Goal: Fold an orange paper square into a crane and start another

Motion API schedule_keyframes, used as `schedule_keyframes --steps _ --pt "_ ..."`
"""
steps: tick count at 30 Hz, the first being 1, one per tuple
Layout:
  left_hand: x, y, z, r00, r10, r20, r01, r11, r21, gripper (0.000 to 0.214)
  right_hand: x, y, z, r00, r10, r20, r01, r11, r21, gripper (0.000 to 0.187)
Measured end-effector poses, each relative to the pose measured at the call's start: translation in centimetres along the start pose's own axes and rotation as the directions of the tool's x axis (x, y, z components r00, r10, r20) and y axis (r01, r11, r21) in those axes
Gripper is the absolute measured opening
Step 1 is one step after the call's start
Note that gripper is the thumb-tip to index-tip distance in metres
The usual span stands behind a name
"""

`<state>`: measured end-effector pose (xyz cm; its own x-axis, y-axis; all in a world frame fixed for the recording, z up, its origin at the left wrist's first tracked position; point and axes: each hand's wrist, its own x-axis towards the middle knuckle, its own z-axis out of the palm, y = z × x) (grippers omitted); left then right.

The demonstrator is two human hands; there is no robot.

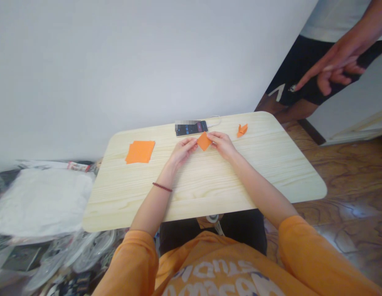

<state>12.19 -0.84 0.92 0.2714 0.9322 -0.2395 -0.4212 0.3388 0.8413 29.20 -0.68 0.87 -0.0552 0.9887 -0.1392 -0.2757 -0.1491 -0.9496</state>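
White letters across the orange sweatshirt (209, 273) lie upside down, unsure to read; the phone (191, 128) at the desk's far edge shows tiny, unreadable characters.

Upper centre: smartphone (191, 128) with white cable (216, 120), on a pale wooden table (203, 193). Upper right: a second person's hand (335, 65) before black shorts (302, 70). Left: white plastic-wrapped bundle (40, 201). Lower right: wooden floor (348, 176).

A white wall (117, 70) rises behind the pale wooden table (286, 164) — glossy brown floor (348, 172) to its right.
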Motion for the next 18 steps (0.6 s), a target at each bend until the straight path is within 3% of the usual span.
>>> schedule_keyframes --steps 7,11,15,18 --pt "-0.16 0.05 -0.06 0.991 -0.115 0.067 0.119 0.991 -0.055 0.010 -0.05 -0.02 -0.01 0.998 0.010 0.062 -0.014 0.998 0.056 0.031" --pt "-0.29 0.09 0.05 0.989 -0.111 0.093 0.112 0.994 0.000 0.012 -0.23 -0.27 0.08 0.996 0.020 0.083 -0.027 0.997 0.079 0.032" --pt "-0.19 0.01 0.00 0.995 0.097 0.022 -0.100 0.981 0.166 0.025 -0.30 -0.33 0.12 0.998 -0.012 0.054 0.011 1.000 0.009 0.034" --pt "-0.04 -0.16 -0.16 0.958 0.285 -0.015 -0.265 0.907 0.326 0.030 -0.19 -0.02 0.20 0.999 -0.050 0.014 0.051 0.997 -0.064 0.034"
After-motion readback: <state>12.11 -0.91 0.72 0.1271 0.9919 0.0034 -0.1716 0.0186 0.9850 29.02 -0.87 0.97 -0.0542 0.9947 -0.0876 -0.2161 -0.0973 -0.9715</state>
